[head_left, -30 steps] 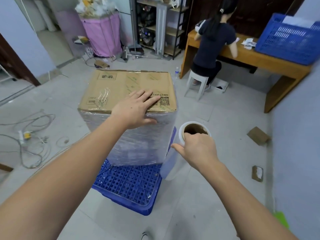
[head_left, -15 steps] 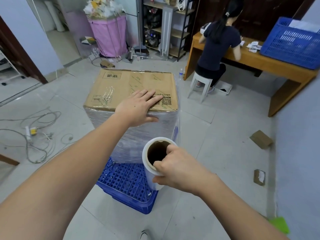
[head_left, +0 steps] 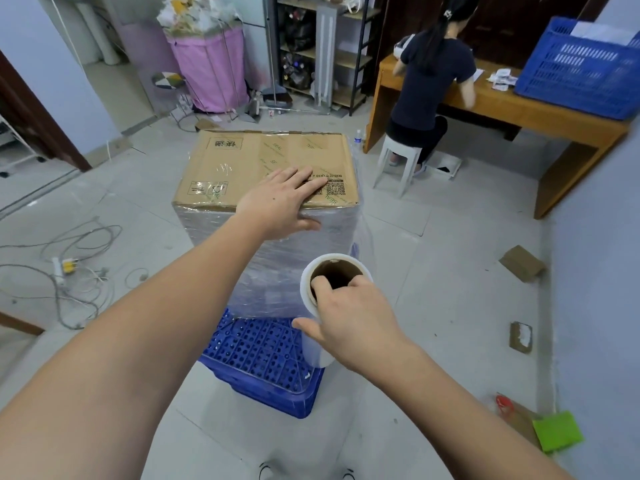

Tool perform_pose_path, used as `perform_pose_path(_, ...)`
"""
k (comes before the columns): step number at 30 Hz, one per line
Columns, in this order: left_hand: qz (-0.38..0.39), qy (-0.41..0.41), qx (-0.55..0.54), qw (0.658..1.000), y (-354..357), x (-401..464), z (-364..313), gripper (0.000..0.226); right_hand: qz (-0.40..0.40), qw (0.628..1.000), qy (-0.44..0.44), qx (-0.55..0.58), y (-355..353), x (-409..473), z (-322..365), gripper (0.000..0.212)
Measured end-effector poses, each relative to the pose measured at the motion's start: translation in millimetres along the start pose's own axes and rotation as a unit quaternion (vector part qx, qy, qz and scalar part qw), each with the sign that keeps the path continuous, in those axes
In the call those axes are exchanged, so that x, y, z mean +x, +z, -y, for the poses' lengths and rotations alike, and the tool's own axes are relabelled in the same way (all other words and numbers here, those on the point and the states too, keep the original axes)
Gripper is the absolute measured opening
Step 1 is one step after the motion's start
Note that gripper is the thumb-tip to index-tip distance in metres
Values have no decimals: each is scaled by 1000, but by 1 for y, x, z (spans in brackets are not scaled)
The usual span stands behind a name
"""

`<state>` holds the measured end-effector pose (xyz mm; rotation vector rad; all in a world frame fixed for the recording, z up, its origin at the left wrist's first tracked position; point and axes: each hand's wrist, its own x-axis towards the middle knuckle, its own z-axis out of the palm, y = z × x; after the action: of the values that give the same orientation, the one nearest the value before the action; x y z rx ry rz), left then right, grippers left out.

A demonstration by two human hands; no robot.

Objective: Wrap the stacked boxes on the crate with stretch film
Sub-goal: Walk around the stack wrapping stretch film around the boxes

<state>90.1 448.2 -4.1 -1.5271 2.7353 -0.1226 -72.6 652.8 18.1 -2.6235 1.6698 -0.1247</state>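
A stack of cardboard boxes (head_left: 249,161) stands on an upturned blue crate (head_left: 263,362) on the floor. Clear stretch film (head_left: 284,268) covers the stack's sides, leaving the top bare. My left hand (head_left: 280,202) lies flat on the near right corner of the top box, thumb over the edge. My right hand (head_left: 349,320) grips the upright stretch film roll (head_left: 311,292) at the stack's near right corner, with fingers hooked into its brown core and the thumb against its side. A sheet of film runs from the roll to the stack's right edge.
A person (head_left: 429,77) sits on a white stool (head_left: 398,161) at a wooden desk (head_left: 519,112) holding a blue basket (head_left: 581,64), beyond the stack to the right. Cables (head_left: 65,268) lie on the floor at left. Cardboard scraps (head_left: 521,263) sit by the right wall.
My right hand has carried the roll from the stack's right side round toward its near face, then back out to the near right corner. My left hand has stayed on the box top.
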Motion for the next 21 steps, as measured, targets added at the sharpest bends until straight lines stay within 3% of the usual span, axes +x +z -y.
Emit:
perform_pose_path(2,3,1,-7,1000,1,-2,1,97,3,998,53,-18,-6,4,5,47)
perform_pose_path(5,-14,8,-4,1000,2,-2,4,97,17,992,125,-22,-6,11,11,31)
perform_pose_path(10,21,46,-33,998,-4,6,14,102,41,958,285,7,-5,26,14,19)
perform_pose_path(12,49,87,-83,992,-13,6,25,101,36,944,327,3,-3,32,18,29)
perform_pose_path(15,96,144,-137,975,-29,-3,52,96,14,927,373,-21,0,40,27,61)
perform_pose_path(17,114,166,-95,975,-31,-11,78,100,5,913,406,-34,2,44,32,70)
perform_pose_path(21,86,200,-2,976,-11,-26,120,104,-19,899,435,-46,8,48,40,68)
